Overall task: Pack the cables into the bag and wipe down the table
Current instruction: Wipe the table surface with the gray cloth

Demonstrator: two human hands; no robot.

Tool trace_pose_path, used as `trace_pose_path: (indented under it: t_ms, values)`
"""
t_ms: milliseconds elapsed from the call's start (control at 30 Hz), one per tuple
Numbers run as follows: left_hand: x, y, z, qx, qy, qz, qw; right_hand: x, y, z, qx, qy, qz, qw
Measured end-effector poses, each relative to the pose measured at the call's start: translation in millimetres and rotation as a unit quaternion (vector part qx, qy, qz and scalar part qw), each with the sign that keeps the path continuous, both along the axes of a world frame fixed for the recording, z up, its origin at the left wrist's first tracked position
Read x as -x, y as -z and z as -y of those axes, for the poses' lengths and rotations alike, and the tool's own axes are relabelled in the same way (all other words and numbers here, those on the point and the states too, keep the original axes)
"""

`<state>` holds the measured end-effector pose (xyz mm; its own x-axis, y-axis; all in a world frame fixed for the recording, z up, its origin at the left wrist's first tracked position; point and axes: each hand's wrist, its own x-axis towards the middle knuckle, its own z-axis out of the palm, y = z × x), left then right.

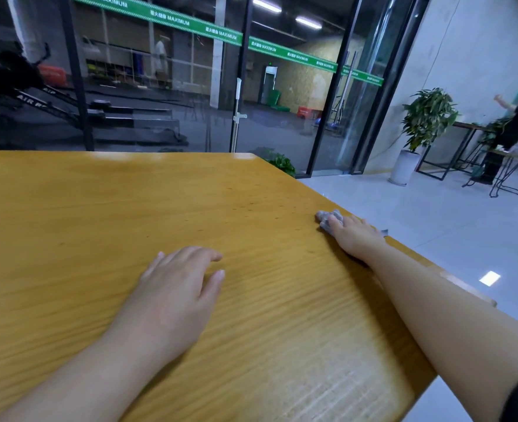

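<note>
Fingers of right hand [355,236] press grey cloth [327,219] at table [68,208] edge, right of frame; left hand [178,287] flat, relaxed. No cables or bag visible; wiping underway.

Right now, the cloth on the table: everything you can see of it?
The cloth is a small grey rag, crumpled, soft and fabric-like. It lies on the wooden table near its right edge. The right hand rests on top, covering most of it; one bunched end shows past the fingertips, a small corner behind the hand at the edge.

Crumpled grey cloth [329,219] lies near the yellow wooden table's [99,223] right edge.
</note>
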<state>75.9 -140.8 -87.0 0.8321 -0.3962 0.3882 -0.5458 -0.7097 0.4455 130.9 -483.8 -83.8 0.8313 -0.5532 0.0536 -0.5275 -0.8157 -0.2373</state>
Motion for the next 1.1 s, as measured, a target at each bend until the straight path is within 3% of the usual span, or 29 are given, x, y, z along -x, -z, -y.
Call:
trace_pose_path:
  t_ms: [167,333,567,900,1000,1100]
  values:
    - [-1.1,1.2,1.2,-0.001,0.000,-0.002,1.000,-15.4,-10.0,-20.6,-0.007,0.008,-0.080,0.997]
    - [-0.7,0.7,1.5,-0.010,0.004,-0.007,1.000,-28.2,-6.6,-62.1,0.010,-0.039,-0.086,0.995]
    - [1.0,-2.9,0.9,-0.011,-0.018,0.000,1.000,-42.7,-5.1,-124.5,0.013,-0.152,-0.091,0.984]
    - [-1.5,-2.0,-2.3,-0.034,-0.036,-0.032,0.998,-22.1,-11.1,-139.2,0.023,-0.305,-0.111,0.946]
    - [-1.4,-1.7,-1.9,-0.048,-0.036,-0.034,0.998,-11.2,-12.8,-135.8,-0.022,-0.341,-0.105,0.934]
    - [-1.0,-1.9,-3.2,-0.063,-0.036,-0.029,0.997,0.2,-14.5,-128.3,-0.150,-0.322,-0.058,0.933]
